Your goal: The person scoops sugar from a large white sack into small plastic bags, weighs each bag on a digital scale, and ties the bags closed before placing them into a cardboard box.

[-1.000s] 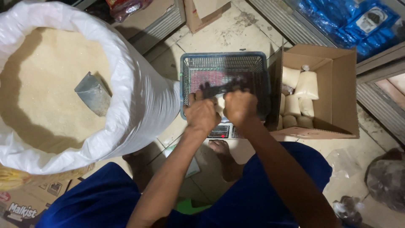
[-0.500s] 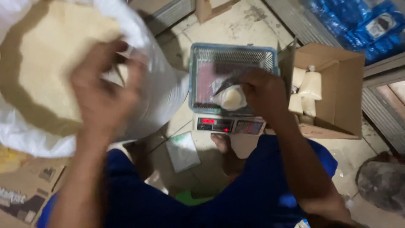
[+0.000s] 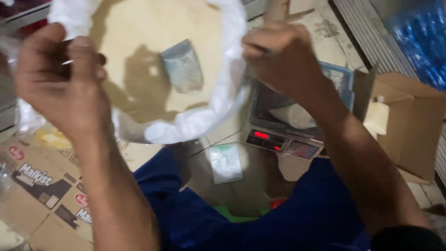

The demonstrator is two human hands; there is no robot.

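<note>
Here, left hand (image 3: 65, 79) and right hand (image 3: 283, 58), both raised above the sack (image 3: 223, 97), fingers pinched shut on something thin, unclear what. Scoop (image 3: 182, 65) lies in the sack; scale (image 3: 283, 139) right of it. Risk: an elbow could knock the scale.

Both hands raised; left hand (image 3: 62, 88), right hand (image 3: 281, 58) fingers curled.

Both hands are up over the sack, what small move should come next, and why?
Probably lower the right hand to the scoop: it lies free on the powder in the sack, while a filled bag already sits on the scale.
</note>
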